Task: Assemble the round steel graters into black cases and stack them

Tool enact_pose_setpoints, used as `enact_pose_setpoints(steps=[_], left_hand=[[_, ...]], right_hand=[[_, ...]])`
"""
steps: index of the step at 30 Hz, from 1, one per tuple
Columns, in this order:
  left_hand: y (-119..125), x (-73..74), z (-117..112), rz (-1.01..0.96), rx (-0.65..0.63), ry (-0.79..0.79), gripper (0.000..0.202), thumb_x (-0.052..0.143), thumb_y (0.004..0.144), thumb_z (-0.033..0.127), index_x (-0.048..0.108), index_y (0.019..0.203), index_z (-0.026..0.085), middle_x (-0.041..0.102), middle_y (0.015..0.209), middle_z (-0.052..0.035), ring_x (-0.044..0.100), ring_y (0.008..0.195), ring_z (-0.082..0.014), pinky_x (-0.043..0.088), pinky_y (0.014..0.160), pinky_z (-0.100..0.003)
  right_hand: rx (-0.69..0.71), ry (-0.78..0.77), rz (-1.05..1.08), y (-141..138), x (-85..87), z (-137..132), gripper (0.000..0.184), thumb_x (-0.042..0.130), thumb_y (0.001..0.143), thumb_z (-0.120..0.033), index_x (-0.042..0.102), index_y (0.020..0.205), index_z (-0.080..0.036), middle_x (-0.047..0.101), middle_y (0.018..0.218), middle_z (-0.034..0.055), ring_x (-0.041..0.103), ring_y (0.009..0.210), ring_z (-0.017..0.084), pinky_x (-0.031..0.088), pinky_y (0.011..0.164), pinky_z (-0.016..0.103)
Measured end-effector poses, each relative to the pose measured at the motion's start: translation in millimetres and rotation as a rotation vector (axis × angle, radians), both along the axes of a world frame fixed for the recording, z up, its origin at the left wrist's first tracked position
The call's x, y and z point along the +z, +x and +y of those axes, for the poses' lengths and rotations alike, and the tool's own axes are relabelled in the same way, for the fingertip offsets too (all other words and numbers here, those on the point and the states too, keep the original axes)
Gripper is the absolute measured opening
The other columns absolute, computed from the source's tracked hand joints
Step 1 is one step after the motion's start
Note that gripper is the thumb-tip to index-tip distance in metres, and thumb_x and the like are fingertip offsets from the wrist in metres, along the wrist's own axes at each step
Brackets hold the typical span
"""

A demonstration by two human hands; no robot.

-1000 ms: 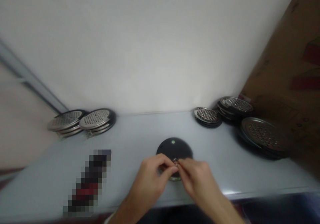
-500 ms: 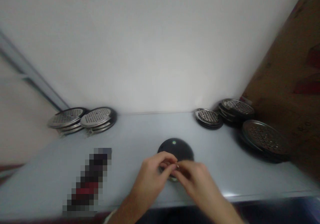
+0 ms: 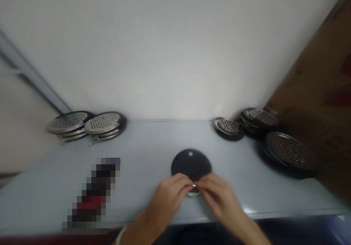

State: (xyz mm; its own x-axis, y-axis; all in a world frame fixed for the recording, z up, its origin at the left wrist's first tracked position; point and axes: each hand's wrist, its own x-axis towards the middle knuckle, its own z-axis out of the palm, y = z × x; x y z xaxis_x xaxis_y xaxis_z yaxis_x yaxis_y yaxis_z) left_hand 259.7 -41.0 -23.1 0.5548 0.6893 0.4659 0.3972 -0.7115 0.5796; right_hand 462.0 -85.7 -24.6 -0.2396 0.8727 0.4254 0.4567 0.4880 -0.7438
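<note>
My left hand [image 3: 172,194] and my right hand [image 3: 219,194] meet over the near edge of a round black disc [image 3: 191,163]. Fingertips of both hands pinch a small shiny metal piece [image 3: 194,186] between them; its exact kind is too small to make out. The disc lies on the table, with a small bright spot near its far edge. A pale greenish rim shows below the fingers at its near side. My hands cover part of the disc.
Stacks of round perforated metal plates [image 3: 102,123] stand at the back left, with more round perforated plates [image 3: 227,127] at the back right. A blurred-out dark object [image 3: 94,195] lies left on the grey table [image 3: 148,150]. Brown cardboard [image 3: 315,88] rises at right, a white wall [image 3: 175,55] behind.
Both hands have come down a little toward the disc's near edge and their fingertips have drawn apart slightly, so the shiny piece shows between them. The camera view has shifted slightly.
</note>
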Motion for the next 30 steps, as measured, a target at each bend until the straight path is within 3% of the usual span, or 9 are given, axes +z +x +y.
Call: enact_pose_setpoints(steps=[6,12,19,25,28,30], left_hand=[[-4.5,-1.6,-3.2,0.159,-0.020,0.173,0.029,0.045,0.105,0.016,0.069,0.089,0.018,0.073,0.084,-0.0043,0.067,0.080,-0.0199,0.055,0.073,-0.030],[-6.5,0.5,2.1,0.182,-0.071,0.095,0.024,0.049,0.099,0.008,0.066,0.086,0.018,0.071,0.088,-0.0050,0.065,0.085,-0.0202,0.054,0.079,-0.032],[-5.4,0.0,13.1,0.175,-0.181,0.001,0.025,0.050,0.095,0.004,0.068,0.088,0.019,0.073,0.089,-0.0021,0.067,0.090,-0.0176,0.044,0.112,-0.039],[1.6,14.5,13.9,0.277,-0.074,-0.151,0.016,0.064,0.094,0.012,0.072,0.084,0.021,0.073,0.089,-0.0004,0.067,0.090,-0.0183,0.051,0.086,-0.029],[5.1,21.0,9.5,0.353,-0.004,-0.183,0.005,0.074,0.089,0.018,0.071,0.090,0.022,0.071,0.092,-0.0004,0.066,0.093,-0.0206,0.050,0.082,-0.030],[7.4,20.5,4.6,0.391,0.022,-0.132,0.032,0.086,0.079,0.030,0.069,0.104,0.022,0.069,0.103,-0.0027,0.064,0.100,-0.0250,0.052,0.085,-0.034]], right_hand=[[-0.002,0.150,-0.130,-0.1,-14.6,-3.9,0.019,0.051,0.100,-0.009,0.066,0.102,-0.021,0.069,0.091,0.0046,0.062,0.088,0.020,0.050,0.082,0.036],[0.006,0.186,-0.191,3.1,-17.9,-0.3,0.020,0.048,0.100,-0.009,0.065,0.102,-0.021,0.068,0.095,0.0040,0.061,0.094,0.020,0.045,0.098,0.044],[0.045,0.155,-0.193,6.7,-16.6,0.2,0.022,0.047,0.100,-0.008,0.064,0.102,-0.021,0.067,0.099,0.0056,0.059,0.096,0.021,0.047,0.092,0.042],[0.022,0.102,-0.141,12.8,-9.9,0.0,0.021,0.049,0.101,-0.012,0.066,0.093,-0.021,0.066,0.095,0.0063,0.060,0.091,0.020,0.051,0.082,0.035],[0.007,0.118,-0.129,15.4,-9.3,0.3,0.019,0.051,0.101,-0.013,0.066,0.094,-0.021,0.067,0.093,0.0062,0.062,0.090,0.020,0.054,0.081,0.034],[-0.005,0.143,-0.129,13.8,-8.9,-0.4,0.018,0.050,0.102,-0.014,0.067,0.098,-0.021,0.067,0.093,0.0062,0.064,0.089,0.020,0.056,0.080,0.032]])
